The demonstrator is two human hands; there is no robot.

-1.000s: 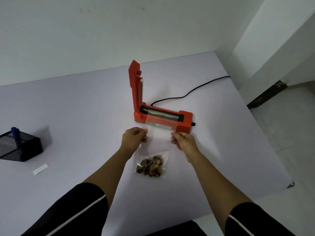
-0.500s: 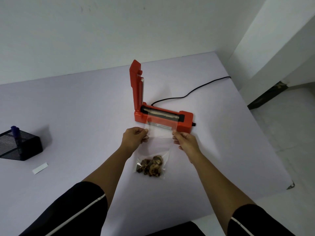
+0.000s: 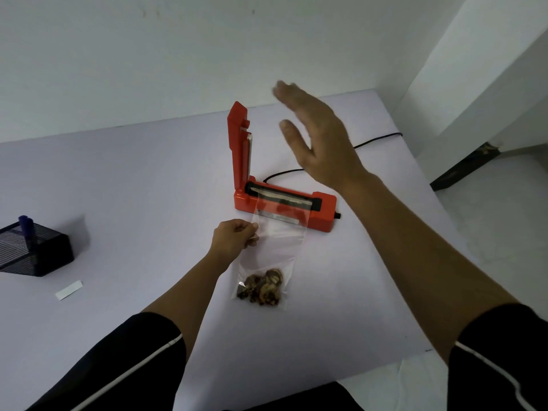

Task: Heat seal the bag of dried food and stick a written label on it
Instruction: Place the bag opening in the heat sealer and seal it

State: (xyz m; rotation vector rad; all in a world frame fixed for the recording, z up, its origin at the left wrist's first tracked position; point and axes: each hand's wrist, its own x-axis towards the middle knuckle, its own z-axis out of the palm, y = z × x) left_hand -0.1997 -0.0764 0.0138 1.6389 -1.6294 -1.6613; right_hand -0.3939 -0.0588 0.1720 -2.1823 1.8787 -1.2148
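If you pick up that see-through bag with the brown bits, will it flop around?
Probably floppy: the clear bag is thin film sagging from the sealer to the table. Likely bottom-heavy, with the dried food bunched at its lower end. Seemingly light: the left hand holds it by a pinch.

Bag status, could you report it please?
Left hand pinches bag edge; right hand open, raised. Bag mouth across sealer, lid up. Nothing blocking.

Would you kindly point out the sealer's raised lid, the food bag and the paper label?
raised lid (image 3: 237, 149), head view, middle of the orange arm.
food bag (image 3: 278, 247), head view, clear film above the food.
paper label (image 3: 68, 290), head view, strip centre.
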